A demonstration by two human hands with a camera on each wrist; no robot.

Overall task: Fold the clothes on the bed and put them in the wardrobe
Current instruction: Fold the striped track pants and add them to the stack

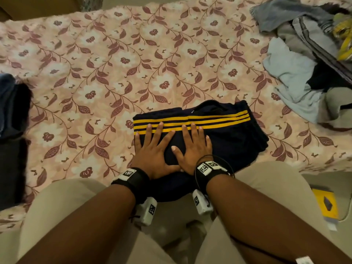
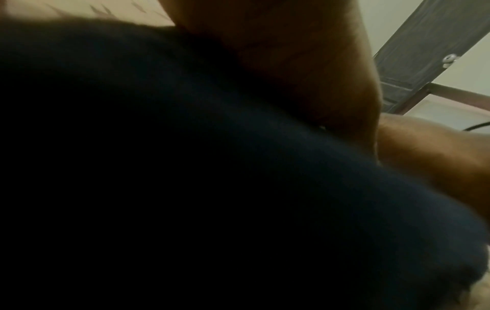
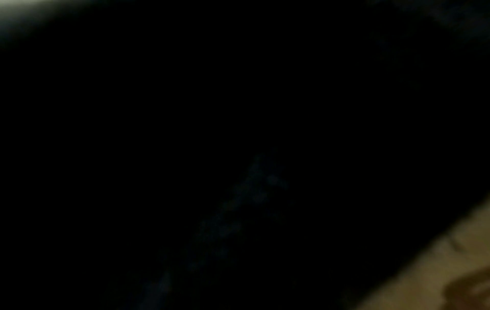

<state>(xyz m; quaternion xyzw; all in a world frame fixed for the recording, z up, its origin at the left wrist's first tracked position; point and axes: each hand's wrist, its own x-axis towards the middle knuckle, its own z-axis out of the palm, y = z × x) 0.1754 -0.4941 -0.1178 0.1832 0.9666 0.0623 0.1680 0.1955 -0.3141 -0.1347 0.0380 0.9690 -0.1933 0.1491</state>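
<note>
I find the folded navy garment at six o'clock on the bed, my left hand and right hand flat on it, fingers spread, gripping nothing. Step in hand: pressing the fold. Wrist views are dark, probably against cloth. Next: lift it whole; unfolded clothes wait at two o'clock.

Black wrist straps with white tagged modules; seemingly beige trousers.
</note>
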